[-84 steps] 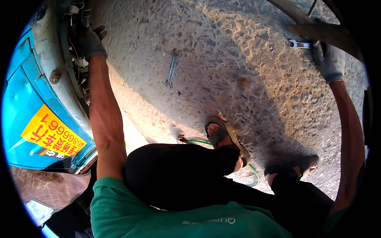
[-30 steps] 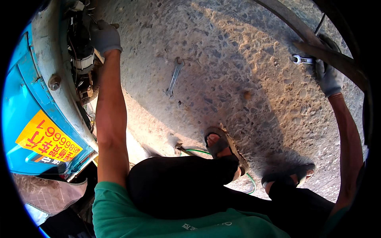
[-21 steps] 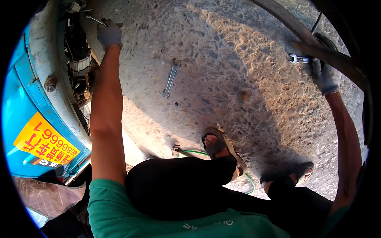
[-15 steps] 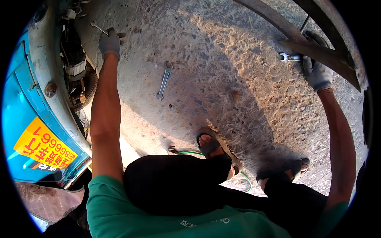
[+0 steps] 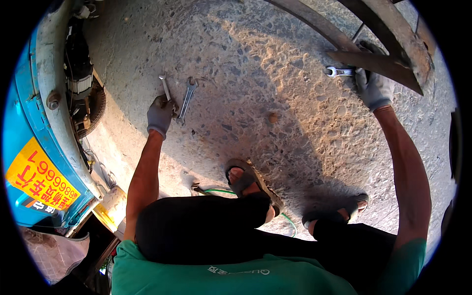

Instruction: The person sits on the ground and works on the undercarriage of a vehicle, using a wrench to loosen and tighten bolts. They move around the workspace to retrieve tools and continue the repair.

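In my gloved left hand [image 5: 161,115] is a slim wrench [image 5: 164,87], its head pointing away from me above the ground. Just right of that hand, a double open-ended wrench [image 5: 187,101] lies on the rough ground. Far over on the right, my gloved right hand [image 5: 376,89] closes on a shiny open-ended wrench [image 5: 340,72], whose jaw sticks out to the left. The flat bar of a rusty metal frame [image 5: 376,63] passes over this hand and hides part of its fingers and the wrench's other end.
A blue vehicle [image 5: 27,110] with a grey tube and exposed motor parts [image 5: 79,83] stands at the left. Near my sandalled feet [image 5: 243,179], a green cord [image 5: 219,190] runs along the ground. Sunlight and shadow cross the rough concrete [image 5: 255,88].
My left hand has come nearer and to the right with its wrench, beside the one on the ground. The right hand stays at the frame. The whole view has shifted slightly.
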### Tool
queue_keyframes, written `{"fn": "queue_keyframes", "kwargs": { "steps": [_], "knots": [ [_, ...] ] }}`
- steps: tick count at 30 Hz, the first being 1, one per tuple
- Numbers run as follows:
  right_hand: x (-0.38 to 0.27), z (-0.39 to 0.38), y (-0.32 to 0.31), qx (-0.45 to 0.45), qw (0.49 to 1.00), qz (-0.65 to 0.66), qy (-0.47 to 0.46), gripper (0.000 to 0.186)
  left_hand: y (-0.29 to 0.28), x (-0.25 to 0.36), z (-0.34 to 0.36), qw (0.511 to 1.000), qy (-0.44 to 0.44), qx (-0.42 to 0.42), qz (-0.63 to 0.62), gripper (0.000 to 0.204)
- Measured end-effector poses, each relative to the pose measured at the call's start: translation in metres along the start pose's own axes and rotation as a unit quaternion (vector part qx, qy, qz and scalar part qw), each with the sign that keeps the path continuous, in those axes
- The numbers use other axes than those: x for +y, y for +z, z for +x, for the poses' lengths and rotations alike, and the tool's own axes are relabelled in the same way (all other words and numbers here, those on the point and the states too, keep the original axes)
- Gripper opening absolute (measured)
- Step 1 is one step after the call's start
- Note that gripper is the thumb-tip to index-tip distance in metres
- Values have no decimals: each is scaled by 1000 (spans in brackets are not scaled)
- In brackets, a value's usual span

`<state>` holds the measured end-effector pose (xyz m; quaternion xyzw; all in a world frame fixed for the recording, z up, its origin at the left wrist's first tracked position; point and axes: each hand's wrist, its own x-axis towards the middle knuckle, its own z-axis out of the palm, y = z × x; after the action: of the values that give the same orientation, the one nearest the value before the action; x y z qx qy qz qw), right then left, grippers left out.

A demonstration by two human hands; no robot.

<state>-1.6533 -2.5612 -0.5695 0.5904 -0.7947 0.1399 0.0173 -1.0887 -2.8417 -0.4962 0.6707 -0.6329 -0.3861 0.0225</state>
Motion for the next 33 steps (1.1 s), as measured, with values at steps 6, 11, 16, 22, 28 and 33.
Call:
{"fn": "queue_keyframes", "kwargs": {
  "steps": [6,11,16,22,28,33],
  "knots": [
    [-19,13,-10,20,999,34,1,45,11,-18,12,996,8,33,78,22],
    [-20,13,-42,-28,997,72,28,50,18,-3,11,998,23,15,56,22],
    [-29,12,-66,1,996,88,-22,43,15,-14,9,999,38,19,-29,26],
    [-53,0,-71,-85,989,82,-86,36,13,-8,-1,995,75,42,-43,28],
    [-60,8,-70,-94,994,46,-33,33,33,56,-31,992,91,3,-83,29],
    [-61,19,-69,-122,990,32,-56,23,51,87,-59,986,126,-100,-46,30]
  ]
}}
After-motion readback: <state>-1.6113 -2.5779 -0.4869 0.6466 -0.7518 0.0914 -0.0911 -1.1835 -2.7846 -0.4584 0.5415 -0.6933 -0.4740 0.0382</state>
